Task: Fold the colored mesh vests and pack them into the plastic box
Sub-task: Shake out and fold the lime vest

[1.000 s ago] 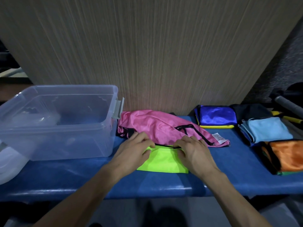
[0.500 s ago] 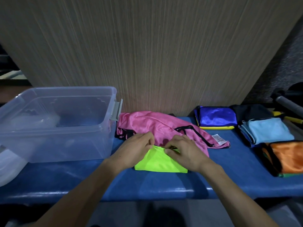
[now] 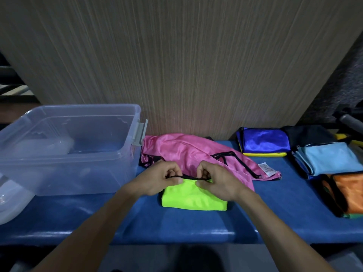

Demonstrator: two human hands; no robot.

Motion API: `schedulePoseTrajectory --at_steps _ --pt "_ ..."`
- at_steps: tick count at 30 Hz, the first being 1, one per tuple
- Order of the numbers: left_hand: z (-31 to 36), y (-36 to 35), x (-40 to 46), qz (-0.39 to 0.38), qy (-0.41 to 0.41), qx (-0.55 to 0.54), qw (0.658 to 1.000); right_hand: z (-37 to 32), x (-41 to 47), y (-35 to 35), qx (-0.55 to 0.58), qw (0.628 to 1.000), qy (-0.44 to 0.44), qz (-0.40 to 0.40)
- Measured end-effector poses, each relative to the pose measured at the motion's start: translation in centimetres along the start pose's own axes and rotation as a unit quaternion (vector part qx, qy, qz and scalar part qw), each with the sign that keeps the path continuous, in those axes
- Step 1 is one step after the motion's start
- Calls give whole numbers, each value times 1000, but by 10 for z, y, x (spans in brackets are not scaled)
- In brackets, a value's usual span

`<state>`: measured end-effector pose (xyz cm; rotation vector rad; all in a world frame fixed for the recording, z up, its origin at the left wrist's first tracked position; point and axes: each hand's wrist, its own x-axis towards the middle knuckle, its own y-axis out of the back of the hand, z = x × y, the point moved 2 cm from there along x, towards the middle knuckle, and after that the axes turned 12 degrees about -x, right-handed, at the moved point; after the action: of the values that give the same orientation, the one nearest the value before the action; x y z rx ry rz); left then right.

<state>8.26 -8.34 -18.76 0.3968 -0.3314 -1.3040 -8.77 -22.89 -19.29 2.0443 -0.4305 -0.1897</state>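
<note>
Left hand [image 3: 160, 178]: curled, pinching the left end of the black trim [image 3: 188, 177] along the green vest's far edge.
Right hand [image 3: 217, 180]: curled likewise, pinching the right end of the same trim, thumb on the near side.
Trim: stretched straight between both hands, raised a little at the far edge of the green fabric.
Green vest [image 3: 193, 199]: neon, folded into a small rectangle, lying on the bench [image 3: 176, 226] near its front edge, at the middle; far corners hidden under the hands.
Pink vest [image 3: 188, 152]: unfolded, crumpled, just behind the green vest and touching it; black straps showing on top, white label [image 3: 266, 168] at its right end.
Box [image 3: 66, 148]: clear plastic, open, standing on the left part of the bench, right wall just beside the pink vest; grey latch [image 3: 139, 132] on the right end, flipped up. No vests inside; a pale translucent shape at the left of the bottom, too blurred to name.
Lid [image 3: 11, 199]: clear, rounded, at the far left beside the box, partly out of view.
Blue vest [image 3: 264, 141]: folded, glossy, on a yellow one [image 3: 265, 154], at the back right of the bench.
Light blue vest [image 3: 330, 158]: folded, right of the blue one, with a dark folded piece [image 3: 308, 135] behind it.
Orange vest [image 3: 347, 193]: folded, black-trimmed, at the right edge, nearest the front of the stack group.
Wall [image 3: 186, 65]: wood-grain panel, directly behind the bench.
</note>
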Motion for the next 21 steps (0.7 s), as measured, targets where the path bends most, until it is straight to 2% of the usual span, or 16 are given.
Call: schedulePoseTrajectory --at_steps 6,10,16,21 --pt "6 15 2 -50 50 -83 994 5 2 -4 42 999 -11 -17" --pt "4 16 4 -41 82 -125 988 6 2 -6 39 999 -15 -12" --pt "1 13 5 -25 100 -116 988 4 -3 -7 45 999 -11 6" --pt "4 11 2 -1 69 -41 997 5 -7 -7 67 998 -13 15"
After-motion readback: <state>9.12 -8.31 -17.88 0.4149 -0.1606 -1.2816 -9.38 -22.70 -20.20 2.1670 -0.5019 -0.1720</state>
